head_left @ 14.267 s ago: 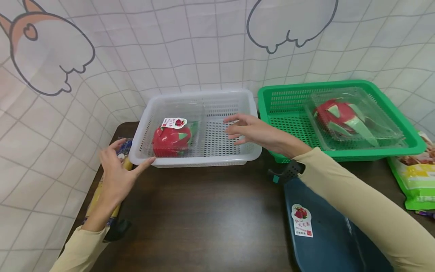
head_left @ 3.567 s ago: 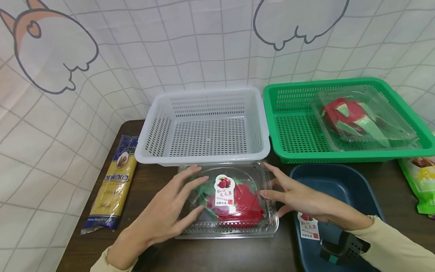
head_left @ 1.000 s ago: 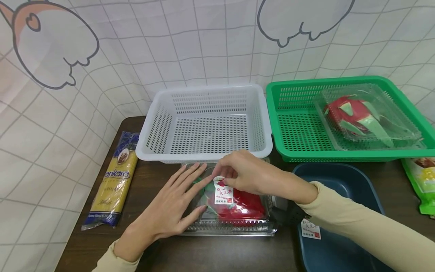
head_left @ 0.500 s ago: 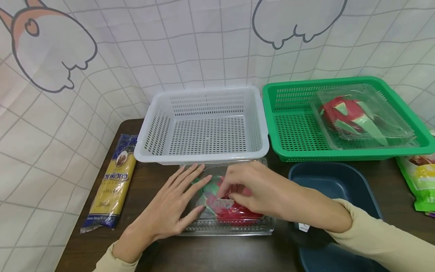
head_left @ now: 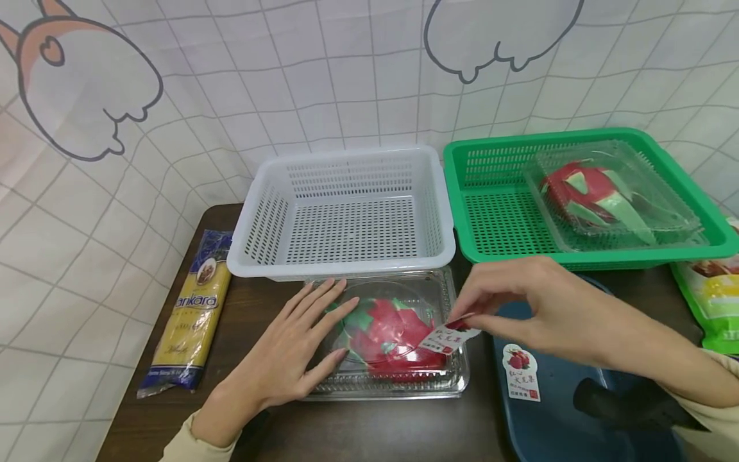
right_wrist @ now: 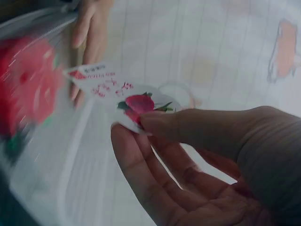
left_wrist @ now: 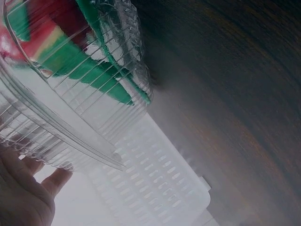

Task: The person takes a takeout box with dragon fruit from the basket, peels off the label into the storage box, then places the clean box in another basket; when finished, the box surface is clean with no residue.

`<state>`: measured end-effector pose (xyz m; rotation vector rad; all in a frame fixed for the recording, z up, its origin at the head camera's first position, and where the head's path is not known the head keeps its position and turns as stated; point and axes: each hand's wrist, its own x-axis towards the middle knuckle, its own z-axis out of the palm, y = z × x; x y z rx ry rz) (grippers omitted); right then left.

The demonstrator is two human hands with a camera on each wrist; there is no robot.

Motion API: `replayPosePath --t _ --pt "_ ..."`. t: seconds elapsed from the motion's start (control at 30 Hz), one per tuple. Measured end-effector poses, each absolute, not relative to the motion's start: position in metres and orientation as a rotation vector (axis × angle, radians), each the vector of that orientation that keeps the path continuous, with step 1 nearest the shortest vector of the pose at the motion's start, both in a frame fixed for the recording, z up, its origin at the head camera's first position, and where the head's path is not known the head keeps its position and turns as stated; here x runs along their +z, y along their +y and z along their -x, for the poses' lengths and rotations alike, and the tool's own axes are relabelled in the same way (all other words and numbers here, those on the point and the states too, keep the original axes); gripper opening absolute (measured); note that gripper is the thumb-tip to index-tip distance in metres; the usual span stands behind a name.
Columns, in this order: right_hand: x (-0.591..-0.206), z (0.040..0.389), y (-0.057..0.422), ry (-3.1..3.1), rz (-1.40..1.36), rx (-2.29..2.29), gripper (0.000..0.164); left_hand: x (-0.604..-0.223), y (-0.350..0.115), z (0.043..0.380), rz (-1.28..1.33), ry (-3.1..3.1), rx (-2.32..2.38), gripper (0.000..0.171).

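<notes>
A clear plastic clamshell box point(head_left: 398, 390) lies on the dark table below the white basket, with a red and green dragon fruit point(head_left: 383, 333) showing through its lid. My left hand point(head_left: 274, 356) rests on the lid's left side, fingers spread and nearly straight. Between the thumb and fingertips of my right hand point(head_left: 548, 314) is a white sticker label point(head_left: 444, 339), pinched by its top end over the box's right edge. In the right wrist view the label point(right_wrist: 106, 87) shows a printed fruit and red characters. The left wrist view catches the box's ribbed side point(left_wrist: 94, 80).
Behind the box stand a white basket point(head_left: 346, 271) and a green basket point(head_left: 583, 258), the green one holding another boxed dragon fruit point(head_left: 589, 192). A blue tray point(head_left: 548, 423) with a second label point(head_left: 521, 372) lies right. A pasta pack point(head_left: 190, 314) is left, a green bag point(head_left: 710, 308) far right.
The sticker has come off the lid in my right hand, which has moved right with it. My left hand stays on the lid. Earlier, the boxed fruit was in the white basket.
</notes>
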<state>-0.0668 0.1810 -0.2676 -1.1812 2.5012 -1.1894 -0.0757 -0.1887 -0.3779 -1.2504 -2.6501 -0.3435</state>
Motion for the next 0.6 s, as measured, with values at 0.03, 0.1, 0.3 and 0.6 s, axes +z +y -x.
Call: replayPosePath --t 0.03,0.1,0.3,0.6 --pt "-0.271 0.068 0.190 2.501 1.157 -1.199 0.029 -0.378 -0.189 0.076 1.250 -2.650 -0.342 0.066" --pt "-0.279 0.070 0.208 2.506 1.101 -1.212 0.031 -0.378 -0.189 0.076 1.251 -2.647 -0.342 0.066" --pt "-0.305 0.075 0.260 2.531 0.859 -1.135 0.031 -0.379 -0.189 0.076 1.251 -2.641 -0.350 0.065" --pt "-0.333 0.082 0.303 2.330 0.690 -0.985 0.018 -0.378 -0.190 0.076 1.246 -2.664 -0.352 0.068"
